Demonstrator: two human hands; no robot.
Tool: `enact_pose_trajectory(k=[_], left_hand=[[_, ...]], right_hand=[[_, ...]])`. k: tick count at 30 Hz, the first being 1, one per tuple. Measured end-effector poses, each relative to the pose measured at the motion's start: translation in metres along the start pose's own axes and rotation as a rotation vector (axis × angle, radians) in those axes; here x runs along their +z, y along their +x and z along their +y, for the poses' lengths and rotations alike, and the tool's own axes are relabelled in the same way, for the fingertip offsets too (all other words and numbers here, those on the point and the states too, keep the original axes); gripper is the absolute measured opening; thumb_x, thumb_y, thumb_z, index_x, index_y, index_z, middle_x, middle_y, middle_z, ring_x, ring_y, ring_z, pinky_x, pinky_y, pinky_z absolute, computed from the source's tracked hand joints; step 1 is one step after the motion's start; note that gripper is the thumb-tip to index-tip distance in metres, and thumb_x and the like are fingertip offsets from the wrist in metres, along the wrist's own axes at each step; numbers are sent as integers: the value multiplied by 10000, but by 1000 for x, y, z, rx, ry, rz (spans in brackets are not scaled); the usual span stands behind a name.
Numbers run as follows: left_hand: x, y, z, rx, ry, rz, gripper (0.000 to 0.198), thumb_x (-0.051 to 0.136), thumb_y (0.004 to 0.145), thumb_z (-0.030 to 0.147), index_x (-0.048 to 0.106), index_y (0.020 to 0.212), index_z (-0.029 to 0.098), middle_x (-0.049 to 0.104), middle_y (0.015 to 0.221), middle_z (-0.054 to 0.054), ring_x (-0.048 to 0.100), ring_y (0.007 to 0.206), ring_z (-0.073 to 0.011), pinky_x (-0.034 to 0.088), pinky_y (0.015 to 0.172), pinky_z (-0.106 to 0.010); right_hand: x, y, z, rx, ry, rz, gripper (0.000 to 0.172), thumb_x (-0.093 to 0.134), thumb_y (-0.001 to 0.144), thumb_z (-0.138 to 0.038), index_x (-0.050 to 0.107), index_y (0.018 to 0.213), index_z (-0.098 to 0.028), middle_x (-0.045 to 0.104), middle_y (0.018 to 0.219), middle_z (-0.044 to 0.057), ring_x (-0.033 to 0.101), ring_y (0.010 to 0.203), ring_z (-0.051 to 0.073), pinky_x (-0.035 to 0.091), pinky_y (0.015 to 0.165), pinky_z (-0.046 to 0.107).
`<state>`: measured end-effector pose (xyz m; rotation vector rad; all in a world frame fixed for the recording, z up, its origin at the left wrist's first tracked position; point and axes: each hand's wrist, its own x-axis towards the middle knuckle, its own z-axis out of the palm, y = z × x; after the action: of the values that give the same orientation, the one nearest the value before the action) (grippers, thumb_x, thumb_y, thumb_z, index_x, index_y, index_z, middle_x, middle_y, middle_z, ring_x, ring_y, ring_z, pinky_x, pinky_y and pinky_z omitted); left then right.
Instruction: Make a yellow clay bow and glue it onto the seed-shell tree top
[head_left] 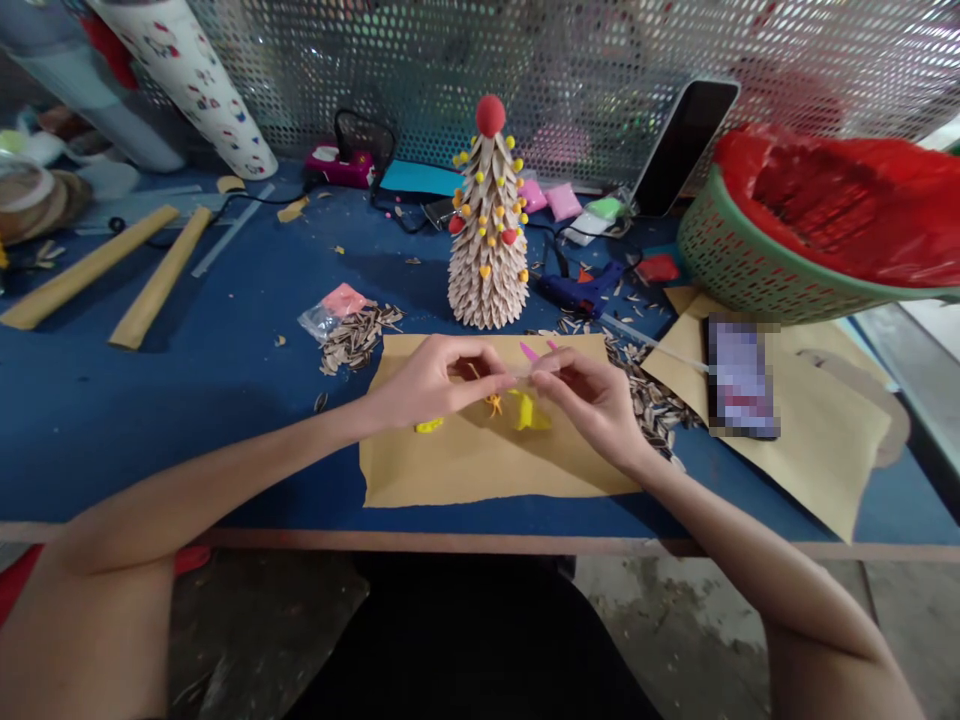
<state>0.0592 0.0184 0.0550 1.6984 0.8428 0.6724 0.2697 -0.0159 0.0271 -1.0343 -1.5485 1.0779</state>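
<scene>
My left hand (431,385) and my right hand (592,405) meet above a brown paper sheet (480,470). Both are closed in a pinch, fingertips almost touching, on something too small to make out. Beneath them lie a small orange piece (493,404) and a yellow piece (529,411) that looks like soft clay or its wrapper. Another yellow bit (430,426) sits under my left wrist. Pink tips (529,351) show behind my right fingers; the rest is hidden. Just beyond stands a cone-shaped tree (489,240) of overlapping seed shells, with colored balls and a red ball on top.
Seed shells lie in a left pile (356,338) and a right pile (660,410). A blue glue gun (585,290) rests right of the tree. Farther right are a phone (742,375) and a green basket (739,250) lined with red plastic. Cardboard strips (161,285) lie left.
</scene>
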Motion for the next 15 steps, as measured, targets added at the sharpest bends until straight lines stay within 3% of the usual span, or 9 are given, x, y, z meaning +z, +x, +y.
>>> enact_pose_trajectory(k=[6, 11, 15], left_hand=[[1, -1, -5, 36, 20, -51, 201, 659, 881, 291, 695, 747, 146, 691, 715, -30, 599, 648, -121, 433, 578, -226], [3, -3, -6, 61, 34, -59, 180, 660, 882, 283, 703, 761, 158, 708, 741, -28, 621, 690, -132, 461, 625, -237], [6, -4, -5, 4, -40, -28, 185, 653, 891, 318, 701, 825, 152, 727, 798, -33, 642, 696, -126, 501, 629, -222]], right_hand=[[4, -3, 2, -28, 31, -59, 93, 685, 903, -262, 708, 838, -200, 698, 814, 22, 651, 744, 123, 543, 723, 272], [5, -5, 0, -57, 9, -45, 116, 705, 887, -276, 708, 798, -203, 706, 760, 19, 644, 711, 135, 530, 685, 290], [3, -4, -1, -52, -3, 17, 114, 705, 881, -258, 711, 780, -205, 711, 748, 12, 641, 686, 127, 536, 680, 284]])
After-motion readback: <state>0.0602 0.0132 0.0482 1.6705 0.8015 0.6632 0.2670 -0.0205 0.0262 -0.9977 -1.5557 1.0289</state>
